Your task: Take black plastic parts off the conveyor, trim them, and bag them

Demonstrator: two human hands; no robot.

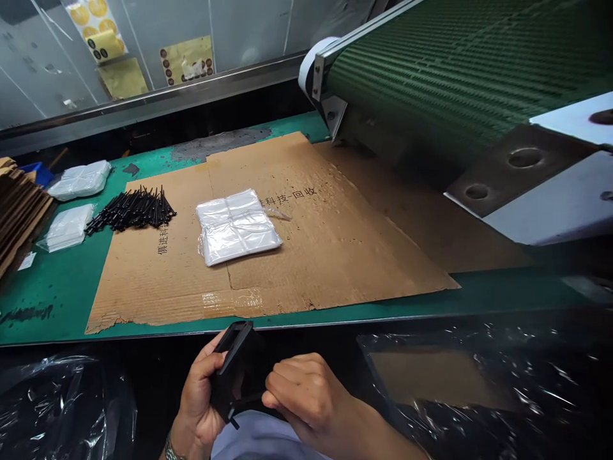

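Near my lap, my left hand (204,390) is wrapped round a black plastic housing (234,364) with a rectangular opening at its top. A short black pin (234,421) sticks out at the housing's lower end. My right hand (304,390) is closed just right of the housing, its fingers curled toward it; whatever it pinches is hidden or too dark to name. Beyond the hands, on flattened cardboard (306,275), lie a pile of thin black rods (136,209) and a tied stack of clear plastic bags (239,227).
A green conveyor belt (460,64) on a metal frame juts in from the upper right. More bag packs (69,227) and stacked cardboard (22,211) are at the left of the green table (57,287). Clear plastic covers things (67,409) below the table edge.
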